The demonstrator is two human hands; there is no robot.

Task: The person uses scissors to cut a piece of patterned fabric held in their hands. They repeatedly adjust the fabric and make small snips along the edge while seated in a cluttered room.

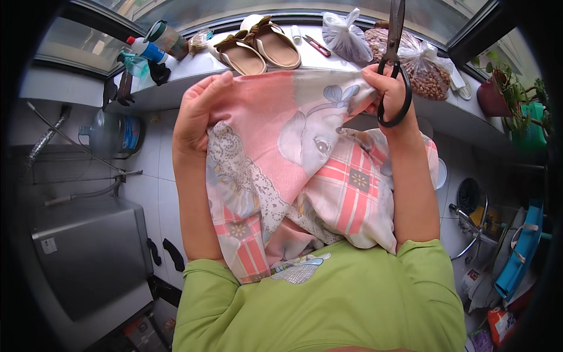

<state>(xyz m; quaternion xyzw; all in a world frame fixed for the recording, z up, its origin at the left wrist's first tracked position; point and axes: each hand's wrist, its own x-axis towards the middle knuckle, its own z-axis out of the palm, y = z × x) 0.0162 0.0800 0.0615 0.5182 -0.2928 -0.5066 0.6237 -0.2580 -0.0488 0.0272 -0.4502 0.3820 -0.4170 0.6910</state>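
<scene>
A pink, white and grey printed cloth (264, 101) is stretched between my two hands, its upper edge pulled nearly straight. My left hand (200, 103) pinches the left end of that edge. With thumb and fingers my right hand (389, 90) grips the other end. Black-handled scissors (395, 70) also hang on my right hand, their blades pointing away from me; the fingers partly hide how they are held. The rest of the cloth falls in folds over my forearms' inner side and against my green shirt (325, 308).
On the windowsill (193, 75) stand a pair of slippers (272, 46), a thread spool (296, 34), small red-handled thread snips (317, 45) and plastic bags of nuts (424, 72). A potted plant (497, 94) is at right, a metal-topped appliance (92, 255) at left, a folding stool frame (473, 237) lower right.
</scene>
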